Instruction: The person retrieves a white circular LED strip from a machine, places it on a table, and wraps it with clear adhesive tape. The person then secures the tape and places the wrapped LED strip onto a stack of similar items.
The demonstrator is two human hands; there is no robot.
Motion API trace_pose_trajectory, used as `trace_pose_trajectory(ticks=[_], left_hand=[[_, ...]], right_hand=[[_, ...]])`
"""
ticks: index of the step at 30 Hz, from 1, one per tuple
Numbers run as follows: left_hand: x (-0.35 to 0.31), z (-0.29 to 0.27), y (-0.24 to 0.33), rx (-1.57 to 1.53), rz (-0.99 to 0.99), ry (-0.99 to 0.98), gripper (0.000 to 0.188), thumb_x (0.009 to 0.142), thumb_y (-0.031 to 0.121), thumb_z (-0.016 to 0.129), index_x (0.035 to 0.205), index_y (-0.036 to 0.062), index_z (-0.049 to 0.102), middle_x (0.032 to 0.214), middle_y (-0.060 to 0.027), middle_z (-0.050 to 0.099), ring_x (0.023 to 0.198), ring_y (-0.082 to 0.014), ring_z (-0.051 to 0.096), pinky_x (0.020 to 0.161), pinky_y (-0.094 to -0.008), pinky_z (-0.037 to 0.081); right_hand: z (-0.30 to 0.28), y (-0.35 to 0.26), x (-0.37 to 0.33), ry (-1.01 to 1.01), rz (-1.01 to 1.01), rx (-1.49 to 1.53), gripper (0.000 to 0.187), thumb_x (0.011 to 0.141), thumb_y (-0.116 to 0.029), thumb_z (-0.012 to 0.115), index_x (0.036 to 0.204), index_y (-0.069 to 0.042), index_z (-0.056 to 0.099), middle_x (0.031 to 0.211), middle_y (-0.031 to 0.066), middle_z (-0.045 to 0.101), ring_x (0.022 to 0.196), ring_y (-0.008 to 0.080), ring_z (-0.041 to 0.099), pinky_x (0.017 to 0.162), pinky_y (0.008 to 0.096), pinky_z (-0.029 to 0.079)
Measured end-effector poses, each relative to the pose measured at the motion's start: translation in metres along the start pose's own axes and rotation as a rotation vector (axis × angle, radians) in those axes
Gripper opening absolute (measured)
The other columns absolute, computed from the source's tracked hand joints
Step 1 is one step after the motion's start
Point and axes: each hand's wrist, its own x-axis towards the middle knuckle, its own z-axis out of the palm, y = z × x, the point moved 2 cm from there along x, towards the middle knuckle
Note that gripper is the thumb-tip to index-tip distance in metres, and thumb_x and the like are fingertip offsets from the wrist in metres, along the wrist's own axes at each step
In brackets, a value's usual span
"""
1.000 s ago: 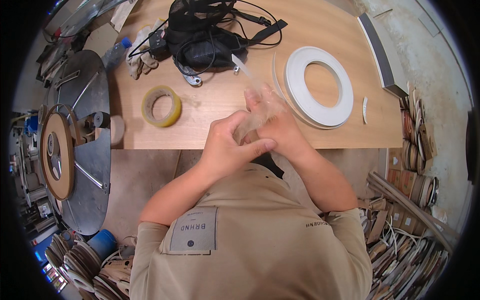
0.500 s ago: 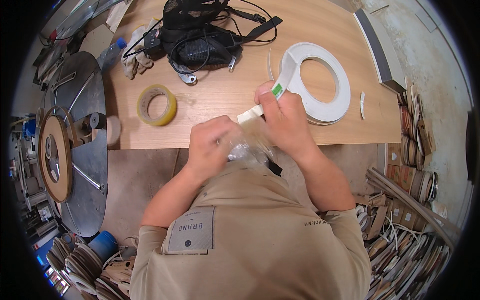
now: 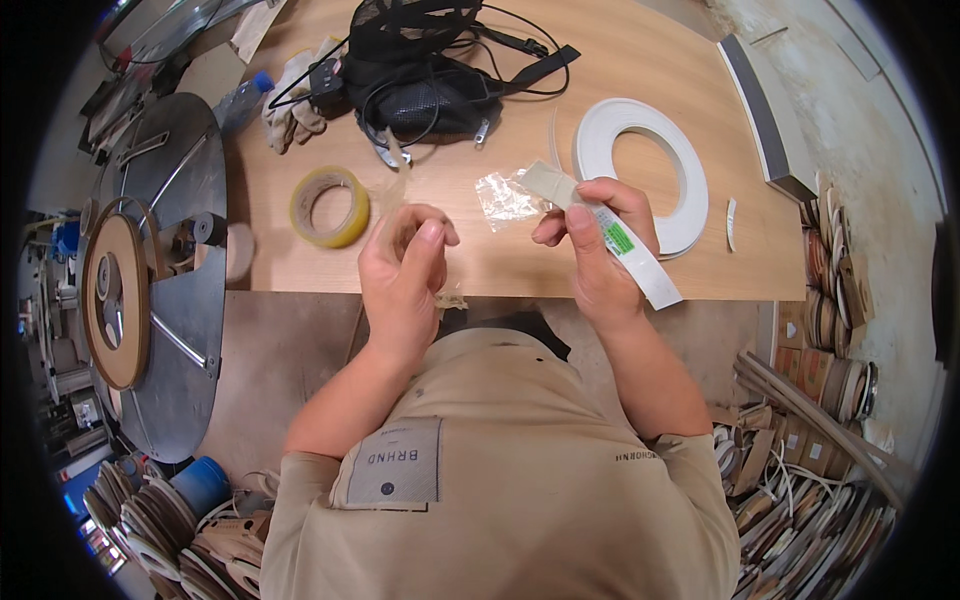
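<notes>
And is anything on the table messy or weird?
A little: clear film looks crumpled by the far end of the white strip in the right hand. A small white scrap lies alone, right of the white roll.

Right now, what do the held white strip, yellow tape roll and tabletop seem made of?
White strip: probably satin plastic, thin and smooth. Yellow tape roll: likely glossy plastic film, given its translucent edge. Tabletop: wood or wood-look laminate, low-sheen; grain shows.
</notes>
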Motion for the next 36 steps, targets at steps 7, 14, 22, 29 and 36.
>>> trace_pose_trajectory(ticks=[7, 14, 22, 29, 36], left_hand=[[0.006, 0.016, 0.008, -0.088, -0.252, -0.219, 0.03, 0.097, 0.025, 0.068, 0.11, 0.0002, 0.058, 0.093, -0.0098, 0.069, 0.048, -0.003, 0.036, 0.046, -0.0208, 0.03], [0.01, 0.016, 0.016, -0.197, -0.186, -0.155, 0.021, 0.097, 0.015, 0.068, 0.11, 0.0004, 0.061, 0.09, -0.009, 0.071, 0.054, -0.003, 0.042, 0.047, -0.0188, 0.032], [0.014, 0.017, 0.006, -0.26, -0.218, -0.216, 0.022, 0.1, 0.021, 0.064, 0.107, 0.0001, 0.062, 0.089, -0.0097, 0.07, 0.05, -0.0038, 0.039, 0.046, -0.0204, 0.031], [0.019, 0.014, 0.004, -0.369, -0.325, -0.32, 0.034, 0.103, 0.033, 0.058, 0.103, -0.001, 0.061, 0.076, -0.0062, 0.061, 0.043, -0.0048, 0.035, 0.043, -0.022, 0.03], [0.013, 0.011, 0.009, -0.236, -0.37, -0.275, 0.021, 0.099, 0.022, 0.064, 0.104, 0.0023, 0.062, 0.075, -0.0033, 0.063, 0.052, -0.0042, 0.042, 0.049, -0.0222, 0.034]], right_hand=[[0.001, 0.008, -0.013, -0.129, -0.044, 0.01, 0.026, 0.1, -0.005, 0.063, 0.123, -0.002, 0.052, 0.103, 0.0158, 0.065, 0.088, 0.0242, 0.069, 0.081, 0.0365, 0.056], [-0.027, -0.004, 0.009, -0.612, -0.033, -0.513, 0.046, 0.09, 0.003, 0.057, 0.135, -0.007, 0.061, 0.128, 0.0184, 0.064, 0.117, 0.0274, 0.064, 0.097, 0.0354, 0.052], [0.0, -0.039, 0.013, -0.461, 0.157, -0.398, 0.056, 0.089, -0.01, 0.067, 0.142, -0.003, 0.053, 0.135, 0.0186, 0.061, 0.126, 0.0337, 0.059, 0.105, 0.042, 0.047], [0.016, -0.027, 0.015, -0.387, 0.341, -0.145, 0.063, 0.093, -0.008, 0.068, 0.149, 0.0, 0.041, 0.135, 0.0189, 0.059, 0.122, 0.0244, 0.061, 0.102, 0.038, 0.049], [0.023, -0.029, 0.02, -0.333, 0.441, 0.126, 0.064, 0.09, -0.001, 0.066, 0.147, 0.0, 0.038, 0.12, 0.0126, 0.06, 0.105, 0.0154, 0.061, 0.09, 0.0296, 0.05]])
